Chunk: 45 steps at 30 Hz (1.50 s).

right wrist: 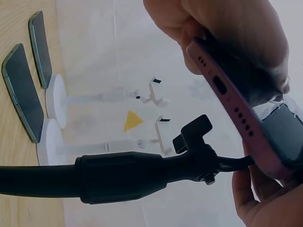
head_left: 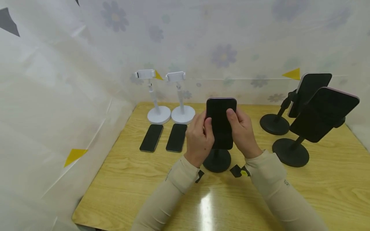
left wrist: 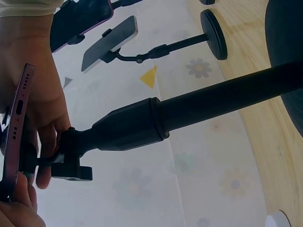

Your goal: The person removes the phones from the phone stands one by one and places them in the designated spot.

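Observation:
A dark-screened smartphone (head_left: 222, 123) with a purplish-pink edge stands upright above the black stand (head_left: 218, 162), near the middle of the table. My left hand (head_left: 199, 136) grips its left edge, the thumb on the front and the fingers wrapped behind. On the opposite edge my right hand (head_left: 243, 133) holds it likewise, thumb pressed on the screen. The left wrist view shows the stand's pole (left wrist: 132, 127) and its joint behind the phone, near the fingers of the right hand. The phone's lower edge (right wrist: 227, 97), with charging port and speaker holes, faces the right wrist camera.
Two white phone stands (head_left: 157, 114) (head_left: 182, 114) stand at the back left, with two dark phones (head_left: 151, 138) (head_left: 176, 138) lying before them. On the right, two black stands (head_left: 274, 124) (head_left: 290, 152) carry phones (head_left: 313, 93) (head_left: 325, 114). A flower-patterned sheet (head_left: 185, 38) hangs behind the table.

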Tool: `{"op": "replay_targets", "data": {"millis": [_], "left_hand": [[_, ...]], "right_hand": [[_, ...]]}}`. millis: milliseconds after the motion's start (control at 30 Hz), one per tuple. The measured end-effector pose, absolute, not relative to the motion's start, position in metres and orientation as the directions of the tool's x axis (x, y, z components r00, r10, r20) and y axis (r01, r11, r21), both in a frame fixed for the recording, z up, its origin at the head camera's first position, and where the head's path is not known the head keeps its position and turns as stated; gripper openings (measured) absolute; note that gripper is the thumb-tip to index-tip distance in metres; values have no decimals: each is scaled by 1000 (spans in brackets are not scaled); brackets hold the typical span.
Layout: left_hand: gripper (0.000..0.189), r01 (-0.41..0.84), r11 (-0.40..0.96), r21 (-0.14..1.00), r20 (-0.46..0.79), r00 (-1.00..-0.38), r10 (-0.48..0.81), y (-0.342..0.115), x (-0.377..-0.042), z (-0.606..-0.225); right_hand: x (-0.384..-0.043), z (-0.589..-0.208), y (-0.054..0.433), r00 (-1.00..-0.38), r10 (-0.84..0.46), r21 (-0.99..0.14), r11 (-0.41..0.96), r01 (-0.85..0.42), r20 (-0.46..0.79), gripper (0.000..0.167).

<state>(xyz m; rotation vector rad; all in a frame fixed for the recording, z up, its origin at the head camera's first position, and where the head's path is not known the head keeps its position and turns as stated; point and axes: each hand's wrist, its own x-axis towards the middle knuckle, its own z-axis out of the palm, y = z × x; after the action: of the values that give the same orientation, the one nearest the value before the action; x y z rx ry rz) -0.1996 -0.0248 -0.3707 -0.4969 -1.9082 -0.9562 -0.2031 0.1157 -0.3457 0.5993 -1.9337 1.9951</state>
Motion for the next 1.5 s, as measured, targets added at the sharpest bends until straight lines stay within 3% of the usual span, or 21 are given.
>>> {"op": "replay_targets", "data": {"millis": [200, 500, 867, 1200, 1500], "left_hand": [[27, 660, 620, 424, 855, -518, -32, -24, -200, -371], [36, 621, 616, 485, 793, -609, -10, -24, -197, -370], [41, 634, 570, 523, 756, -654, 35, -27, -196, -364], [29, 674, 489, 554, 773, -635, 1, -24, -200, -366], [30, 626, 342, 701, 661, -750, 16, -27, -198, -365]], "right_hand": [[-204, -346, 111, -888, -13, -888, -30, -459, 459, 13], [-206, -343, 108, -891, -10, -891, 17, -454, 454, 29], [-206, -343, 111, -881, -52, -882, -19, -471, 471, 22], [-208, -348, 115, -867, -54, -869, -64, -491, 495, 22], [-208, -348, 117, -863, -94, -864, -150, -480, 496, 20]]}}
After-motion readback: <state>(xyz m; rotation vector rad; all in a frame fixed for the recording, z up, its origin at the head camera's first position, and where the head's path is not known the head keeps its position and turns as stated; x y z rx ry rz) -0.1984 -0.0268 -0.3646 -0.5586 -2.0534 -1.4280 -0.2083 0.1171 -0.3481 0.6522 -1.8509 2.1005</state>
